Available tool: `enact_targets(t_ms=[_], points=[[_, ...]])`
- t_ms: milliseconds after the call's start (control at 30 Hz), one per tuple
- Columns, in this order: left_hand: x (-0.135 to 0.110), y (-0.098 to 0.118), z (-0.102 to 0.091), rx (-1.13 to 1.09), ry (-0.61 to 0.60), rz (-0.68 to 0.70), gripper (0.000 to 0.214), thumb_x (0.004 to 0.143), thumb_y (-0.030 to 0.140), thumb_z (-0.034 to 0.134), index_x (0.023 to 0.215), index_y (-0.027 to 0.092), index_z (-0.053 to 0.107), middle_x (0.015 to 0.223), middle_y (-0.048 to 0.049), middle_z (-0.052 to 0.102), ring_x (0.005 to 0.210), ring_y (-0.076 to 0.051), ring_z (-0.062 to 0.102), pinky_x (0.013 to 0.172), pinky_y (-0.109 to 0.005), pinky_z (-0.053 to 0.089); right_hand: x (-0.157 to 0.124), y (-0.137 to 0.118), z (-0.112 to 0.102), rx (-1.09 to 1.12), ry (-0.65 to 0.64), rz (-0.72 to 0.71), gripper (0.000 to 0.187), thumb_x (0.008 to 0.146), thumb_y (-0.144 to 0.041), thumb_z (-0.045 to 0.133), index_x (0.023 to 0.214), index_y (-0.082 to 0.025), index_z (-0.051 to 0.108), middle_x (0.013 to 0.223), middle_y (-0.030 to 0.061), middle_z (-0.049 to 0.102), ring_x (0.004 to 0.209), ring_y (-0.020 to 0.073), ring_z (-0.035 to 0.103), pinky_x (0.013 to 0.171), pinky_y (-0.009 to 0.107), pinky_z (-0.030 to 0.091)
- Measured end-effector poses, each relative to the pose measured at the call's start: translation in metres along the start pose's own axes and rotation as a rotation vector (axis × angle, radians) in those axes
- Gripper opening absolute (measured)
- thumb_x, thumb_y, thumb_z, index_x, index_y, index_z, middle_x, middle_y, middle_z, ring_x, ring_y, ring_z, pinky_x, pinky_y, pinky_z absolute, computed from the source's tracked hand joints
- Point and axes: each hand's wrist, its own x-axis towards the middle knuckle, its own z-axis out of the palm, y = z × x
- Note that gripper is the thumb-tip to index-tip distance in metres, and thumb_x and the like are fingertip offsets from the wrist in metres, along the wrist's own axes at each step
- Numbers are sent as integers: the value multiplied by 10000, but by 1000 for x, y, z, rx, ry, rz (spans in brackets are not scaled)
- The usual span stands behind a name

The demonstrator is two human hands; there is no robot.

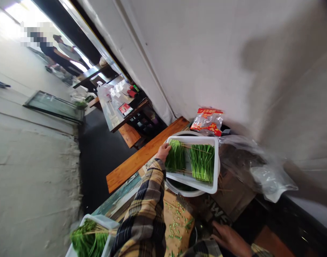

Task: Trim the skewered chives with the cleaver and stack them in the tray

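Observation:
My left hand grips the left rim of a white plastic tray, its fingers partly out of sight over the edge. Two bundles of green chives, a left one and a right one, lie in it, threaded on thin wooden skewers. The tray rests over a round pale tub, covering most of its opening. At the lower right, my right hand is low beside the cutting board, fingers stretched out and apart, holding nothing I can see. Chopped green bits are scattered on the board.
Another white tray of skewered chives stands lower left. A red-and-clear packet and clear plastic bag lie by the wall. A wooden bench and table stand beyond; two people are farther back.

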Motion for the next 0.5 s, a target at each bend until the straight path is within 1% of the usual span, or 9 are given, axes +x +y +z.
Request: enact_targets(t_ms=[100,200,267,333,400,433,500], points=[[11,-9,10,114,103,14,197,684,210,605,860,142,662,674,-12,612,759,-174,596,737,-284,460,0,7,0,53,43,-39,347,834,-490,485,1096,-322,638,818,75,721,762,193,684,677,253,519],[10,-12,13,232,214,48,317,690,180,599,998,129,652,898,-90,621,973,-240,564,906,-356,399,2,14,3,32,121,-87,375,820,-535,480,1081,-325,649,784,78,723,713,198,688,636,273,540],[4,-12,14,387,263,127,388,731,214,584,1111,144,612,1055,-130,583,1065,-264,528,961,-381,365,4,15,4,14,147,-95,373,811,-546,489,1058,-325,662,753,74,719,684,196,687,613,274,546],[-4,-11,16,572,242,260,448,776,284,567,1211,177,550,1170,-139,543,1133,-272,492,991,-396,350,7,14,3,4,160,-77,364,791,-562,511,1011,-328,681,714,66,711,652,189,683,587,264,544],[-10,-10,19,697,161,379,535,790,358,568,1292,200,471,1294,-138,484,1219,-285,426,1027,-424,322,9,12,2,-5,169,-63,360,781,-571,512,973,-326,692,696,63,705,631,185,679,568,256,540],[-13,-10,21,732,119,416,572,791,373,570,1320,201,436,1357,-138,436,1260,-293,384,1045,-442,301,10,12,2,-4,161,-68,355,787,-564,500,968,-327,693,698,63,706,631,185,678,566,255,541],[-15,-11,27,773,60,443,584,808,343,550,1349,183,397,1444,-139,338,1322,-302,306,1076,-464,262,11,13,3,11,130,-81,336,798,-532,487,993,-338,681,706,56,707,639,191,679,576,264,548]])
